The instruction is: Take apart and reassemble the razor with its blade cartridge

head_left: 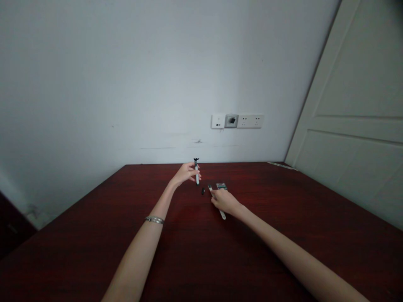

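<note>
My left hand [188, 172] is closed round a slim white stick [197, 175] with a black, forked top and a dark lower end. It holds the stick roughly upright over the far part of the table. Just right of it, my right hand [225, 201] has its fingers closed on a long, narrow white-handled tool [223, 214] with a dark far end; its exact kind is unclear. The hand covers the tool's middle. Between the hands lies a small black piece [203, 191]. Beyond my right hand, a small clear-and-dark flat item [221, 185] is partly covered.
A dark red wooden table [176, 251] runs back to a pale wall [157, 84]. Sockets [250, 121] are set in the wall above its far edge. A white panelled door [355, 138] stands at the right, and a pale strip [281, 166] lies near the far right corner.
</note>
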